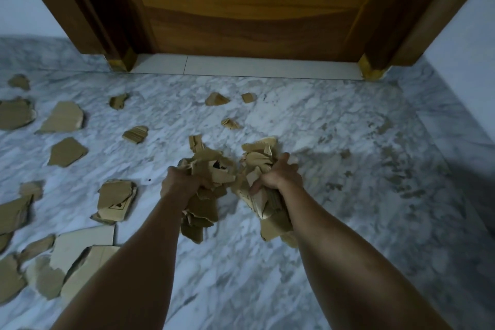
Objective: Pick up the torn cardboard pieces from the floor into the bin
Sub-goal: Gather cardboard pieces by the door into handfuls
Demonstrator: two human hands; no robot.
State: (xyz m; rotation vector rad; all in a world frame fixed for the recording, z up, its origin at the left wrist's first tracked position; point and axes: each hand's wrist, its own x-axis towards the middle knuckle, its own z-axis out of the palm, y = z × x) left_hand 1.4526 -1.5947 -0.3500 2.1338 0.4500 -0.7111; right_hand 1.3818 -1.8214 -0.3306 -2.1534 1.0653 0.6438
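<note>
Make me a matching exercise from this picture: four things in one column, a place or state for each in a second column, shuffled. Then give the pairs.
Column one:
1. left hand
2. right hand
3. wooden door
4. loose cardboard pieces

Column two:
A. stands shut at the far end of the marble floor
B. lie scattered over the left side of the floor
C. grips a bundle of torn cardboard, left of the other bundle
D. grips a bundle of torn cardboard, right of the other bundle

Pairs: 1-C, 2-D, 3-A, 4-B
</note>
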